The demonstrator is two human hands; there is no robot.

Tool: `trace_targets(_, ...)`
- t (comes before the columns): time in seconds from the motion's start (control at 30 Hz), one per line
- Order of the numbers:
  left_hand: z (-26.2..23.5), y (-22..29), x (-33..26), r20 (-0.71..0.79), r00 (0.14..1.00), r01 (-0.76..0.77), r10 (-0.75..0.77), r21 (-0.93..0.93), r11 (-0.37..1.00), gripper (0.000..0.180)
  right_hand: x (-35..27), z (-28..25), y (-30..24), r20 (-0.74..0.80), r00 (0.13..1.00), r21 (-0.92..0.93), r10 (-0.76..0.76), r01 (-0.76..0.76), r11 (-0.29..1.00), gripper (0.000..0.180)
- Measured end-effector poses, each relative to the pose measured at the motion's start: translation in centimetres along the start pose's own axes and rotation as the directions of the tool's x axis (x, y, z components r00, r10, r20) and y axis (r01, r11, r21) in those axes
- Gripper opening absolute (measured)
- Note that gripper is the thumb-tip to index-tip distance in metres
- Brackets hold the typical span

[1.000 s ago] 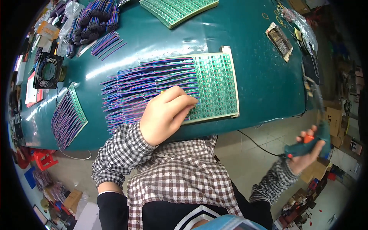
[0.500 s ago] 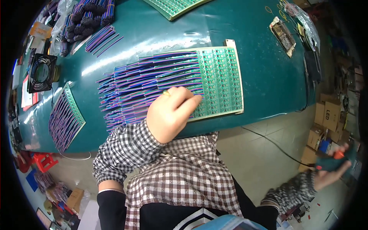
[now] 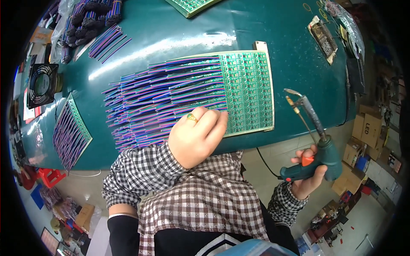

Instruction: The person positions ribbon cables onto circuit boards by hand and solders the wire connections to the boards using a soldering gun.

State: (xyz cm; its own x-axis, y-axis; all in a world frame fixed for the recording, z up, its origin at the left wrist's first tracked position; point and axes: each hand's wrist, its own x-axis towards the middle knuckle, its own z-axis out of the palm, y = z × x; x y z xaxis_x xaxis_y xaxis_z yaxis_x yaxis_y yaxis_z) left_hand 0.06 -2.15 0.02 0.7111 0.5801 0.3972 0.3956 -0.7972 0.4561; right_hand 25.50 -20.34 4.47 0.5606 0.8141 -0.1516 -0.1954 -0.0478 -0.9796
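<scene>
My left hand (image 3: 198,134), with a ring on one finger, rests over the lower part of a green circuit board panel (image 3: 250,91). Its fingers are closed in a pinch at the edge of the wire rows, on a wire mostly hidden beneath them. Many thin blue, red and purple wires (image 3: 166,96) extend leftward from the panel in dense rows. My right hand (image 3: 309,183) grips a dark green soldering gun (image 3: 329,160) with a red trigger. The gun's metal tip and thin brass-coloured tube point up, right of the panel and apart from it.
A small wired panel (image 3: 72,132) and a black fan (image 3: 42,85) lie at the left. Wire bundles (image 3: 92,21) and loose wires (image 3: 109,42) sit at the far left. Another board stack (image 3: 192,6) is at the back. A soiled metal tray (image 3: 323,40) stands at the far right.
My right hand has brought the soldering gun from the far lower right up and leftward, closer to the panel. My left hand stays pinched at nearly the same spot on the panel.
</scene>
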Motion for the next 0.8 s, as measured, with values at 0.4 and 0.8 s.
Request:
trace_targets(0.4, -0.3, 0.1, 0.1, 0.036, 0.999, 0.029, -0.028, -0.033, 0.999, 0.042, -1.2, 1.3, 0.8, -0.014, 0.999, -0.01, 0.04, -0.04, 0.999, 0.075)
trace_targets(0.8, -0.1, -0.8, 0.2, 0.034, 0.997, -0.067, 0.066, 0.04, 0.997, 0.032, -2.6, 2.9, 0.6, 0.015, 0.999, -0.204, 0.039, -0.035, 0.978, 0.076)
